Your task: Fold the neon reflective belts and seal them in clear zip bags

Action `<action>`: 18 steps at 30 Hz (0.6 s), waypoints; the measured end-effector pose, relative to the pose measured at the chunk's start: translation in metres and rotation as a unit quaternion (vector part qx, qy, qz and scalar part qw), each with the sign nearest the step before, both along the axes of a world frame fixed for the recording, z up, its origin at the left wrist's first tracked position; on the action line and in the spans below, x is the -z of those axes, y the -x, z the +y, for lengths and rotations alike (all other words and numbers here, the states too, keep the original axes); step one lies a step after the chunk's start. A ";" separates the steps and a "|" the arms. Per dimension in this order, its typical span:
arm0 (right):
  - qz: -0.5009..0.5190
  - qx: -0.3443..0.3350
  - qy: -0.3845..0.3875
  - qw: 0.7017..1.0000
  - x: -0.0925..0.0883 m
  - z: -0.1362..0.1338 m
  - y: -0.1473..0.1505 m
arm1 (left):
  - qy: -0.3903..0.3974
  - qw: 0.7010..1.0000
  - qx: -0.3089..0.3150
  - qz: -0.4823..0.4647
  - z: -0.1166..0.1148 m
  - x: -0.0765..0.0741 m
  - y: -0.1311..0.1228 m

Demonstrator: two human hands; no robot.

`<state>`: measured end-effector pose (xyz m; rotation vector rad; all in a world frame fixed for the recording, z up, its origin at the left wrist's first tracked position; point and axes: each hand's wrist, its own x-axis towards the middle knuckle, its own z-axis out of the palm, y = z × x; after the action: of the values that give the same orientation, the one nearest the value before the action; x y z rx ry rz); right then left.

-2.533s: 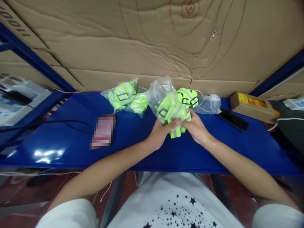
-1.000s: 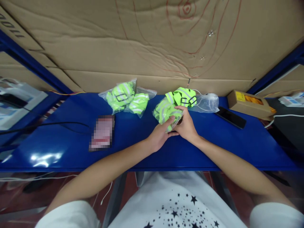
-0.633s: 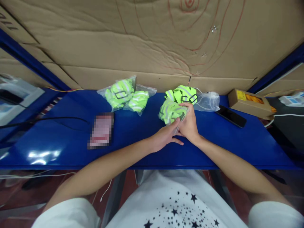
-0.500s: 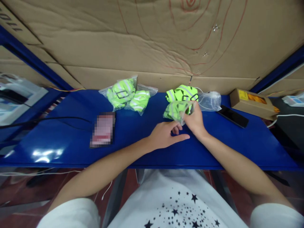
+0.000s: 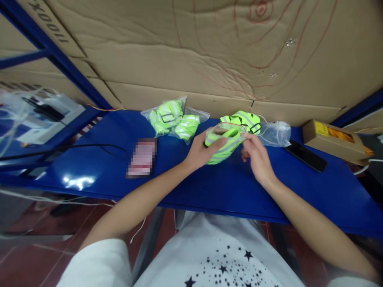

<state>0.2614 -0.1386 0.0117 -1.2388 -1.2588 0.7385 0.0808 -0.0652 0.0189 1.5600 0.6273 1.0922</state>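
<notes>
A clear zip bag [image 5: 223, 149] holds a folded neon-yellow reflective strap bundle, raised over the table in front of me. My left hand [image 5: 202, 149] is closed around the bag's left side, thumb on the near face. At the bag's upper right edge, my right hand [image 5: 257, 157] pinches the rim, its other fingers curled. Behind the bag lies a loose neon-yellow reflective harness [image 5: 243, 119] with black buckles, partly hidden by it. Two more bagged bundles, a larger one [image 5: 167, 117] and a smaller one [image 5: 188, 126], rest together to the left.
On the blue table [image 5: 179, 191] lie a phone with a blurred screen [image 5: 142, 157] at left and a black phone [image 5: 306, 156] at right. A clear plastic bag [image 5: 277, 133] and an open cardboard box [image 5: 335, 141] stand at the back right. Cardboard [image 5: 209, 59] walls the rear.
My left hand has moved from beneath the bag to grasp its left side. The bag is lifted and turned, its opening now facing up. My right hand has shifted to the rim's right end.
</notes>
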 end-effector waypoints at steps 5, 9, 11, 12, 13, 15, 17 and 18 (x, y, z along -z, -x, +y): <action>-0.130 0.016 -0.056 0.990 -0.009 0.000 -0.017 | 0.175 0.984 0.039 -0.006 0.001 0.001 -0.002; -0.054 -0.036 0.052 0.997 -0.006 -0.002 -0.030 | 0.223 0.968 0.116 -0.001 -0.004 -0.001 -0.001; -0.016 -0.077 0.102 0.992 -0.002 -0.005 -0.037 | 0.250 0.957 0.144 0.005 -0.006 -0.003 -0.001; -0.006 -0.094 0.118 0.989 0.000 -0.007 -0.040 | 0.266 0.952 0.151 0.010 -0.006 -0.003 -0.001; 0.004 -0.108 0.131 0.985 0.003 -0.008 -0.043 | 0.283 0.947 0.153 0.015 -0.006 -0.001 -0.001; 0.035 -0.127 0.155 0.979 0.010 -0.010 -0.045 | 0.313 0.938 0.148 0.021 -0.006 0.004 -0.003; 0.072 -0.127 0.168 0.975 0.018 -0.008 -0.046 | 0.338 0.931 0.133 0.018 -0.003 0.010 -0.004; 0.088 -0.120 0.169 0.974 0.022 -0.007 -0.045 | 0.347 0.930 0.125 0.015 -0.002 0.012 -0.005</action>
<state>0.3069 -0.1457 -0.0100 -1.2695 -1.1777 1.2526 0.0854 -0.0667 0.0067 0.9991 0.7139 0.5589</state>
